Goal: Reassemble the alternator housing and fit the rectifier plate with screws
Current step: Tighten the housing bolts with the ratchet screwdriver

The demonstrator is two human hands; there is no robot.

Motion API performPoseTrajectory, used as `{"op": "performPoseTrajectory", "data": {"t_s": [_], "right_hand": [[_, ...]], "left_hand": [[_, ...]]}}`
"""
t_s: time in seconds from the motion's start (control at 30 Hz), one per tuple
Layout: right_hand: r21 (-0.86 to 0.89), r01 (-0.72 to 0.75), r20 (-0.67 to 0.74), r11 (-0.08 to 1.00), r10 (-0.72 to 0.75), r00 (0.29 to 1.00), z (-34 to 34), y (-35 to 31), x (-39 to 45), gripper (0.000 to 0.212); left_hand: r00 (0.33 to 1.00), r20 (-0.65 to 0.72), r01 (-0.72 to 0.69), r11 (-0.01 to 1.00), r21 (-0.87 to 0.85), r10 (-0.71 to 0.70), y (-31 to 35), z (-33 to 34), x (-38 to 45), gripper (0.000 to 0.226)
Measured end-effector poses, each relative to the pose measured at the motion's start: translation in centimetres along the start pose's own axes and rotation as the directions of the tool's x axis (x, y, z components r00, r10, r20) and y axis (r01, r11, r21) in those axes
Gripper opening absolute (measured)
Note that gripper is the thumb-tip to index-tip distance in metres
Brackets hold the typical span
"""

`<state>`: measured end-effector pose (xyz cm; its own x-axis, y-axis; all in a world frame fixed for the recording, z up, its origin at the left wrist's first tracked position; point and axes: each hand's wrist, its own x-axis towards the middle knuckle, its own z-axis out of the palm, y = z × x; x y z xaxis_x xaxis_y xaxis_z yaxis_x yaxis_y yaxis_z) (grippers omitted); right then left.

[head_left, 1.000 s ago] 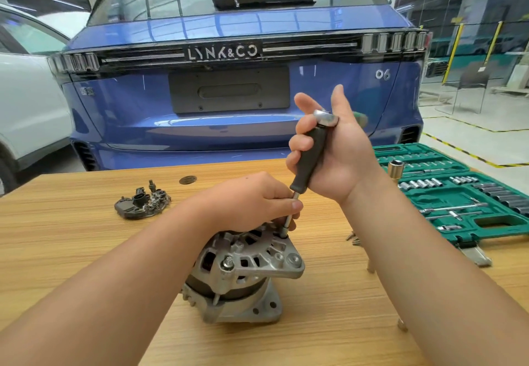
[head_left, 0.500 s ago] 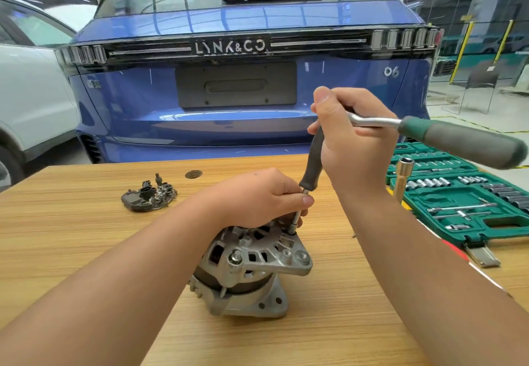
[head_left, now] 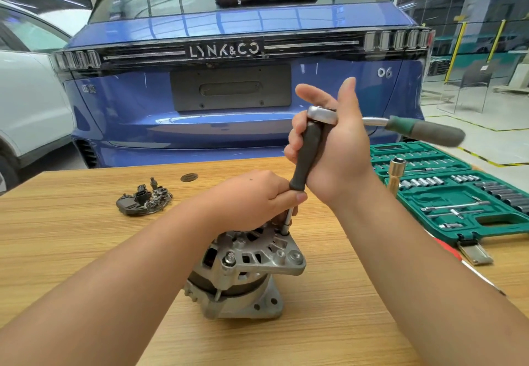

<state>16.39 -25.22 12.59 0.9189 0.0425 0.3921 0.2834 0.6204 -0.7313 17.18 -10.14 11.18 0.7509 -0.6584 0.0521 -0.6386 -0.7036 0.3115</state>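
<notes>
- A workshop bay: a blue car (head_left: 234, 85) fills the upper middle of the frame behind a wooden table (head_left: 71, 237).
- Left of centre on the table, the rectifier plate (head_left: 143, 201) lies well apart from the work, not yet fitted.
- At lower centre the alternator housing (head_left: 246, 268) stands upright; the left hand (head_left: 252, 199) rests on its top, fingers curled, thumb and forefinger pinching the driver's thin shank just above the housing.
- The step looks like running in a housing through-bolt. The next move calls for keeping the shank square to the bolt while the ratchet swings.
- Right of centre, the right hand (head_left: 332, 148) wraps the dark driver handle (head_left: 307, 154), palm against the ratchet (head_left: 323, 113) head, fingertips partly lifted.
- At the right edge, the green socket case (head_left: 469, 194) lies open.
</notes>
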Motion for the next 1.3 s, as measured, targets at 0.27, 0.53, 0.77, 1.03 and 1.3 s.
{"op": "performPoseTrajectory", "data": {"t_s": [0.27, 0.53, 0.77, 1.03, 1.3], "right_hand": [[0.085, -0.096, 0.229, 0.992, 0.074, 0.971, -0.9, -0.6, 0.3, 0.023], [-0.590, 0.470, -0.009, 0.656, -0.588, 0.809, 0.3, 0.8, -0.3, 0.016], [-0.494, 0.271, -0.135, 0.826, -0.380, 0.915, 0.5, 0.5, -0.2, 0.028], [0.185, -0.254, 0.106, 0.949, 0.238, 0.965, -0.8, -0.9, 0.6, 0.058], [-0.318, 0.411, 0.003, 0.854, -0.433, 0.901, 0.2, 0.5, 0.0, 0.024]], "left_hand": [[1.000, 0.018, -0.003, 0.996, -0.086, 0.004, -0.1, -0.1, -0.1, 0.036], [0.999, 0.052, 0.017, 0.993, -0.113, -0.011, 0.2, -0.2, -0.3, 0.037], [0.999, 0.030, 0.033, 0.995, -0.089, -0.031, 0.3, 0.0, -0.1, 0.039], [0.998, 0.054, 0.025, 0.996, -0.087, -0.020, 0.2, -0.1, -0.1, 0.041], [0.996, 0.086, 0.039, 0.986, -0.164, -0.025, 0.0, -0.3, -0.6, 0.039]]}}
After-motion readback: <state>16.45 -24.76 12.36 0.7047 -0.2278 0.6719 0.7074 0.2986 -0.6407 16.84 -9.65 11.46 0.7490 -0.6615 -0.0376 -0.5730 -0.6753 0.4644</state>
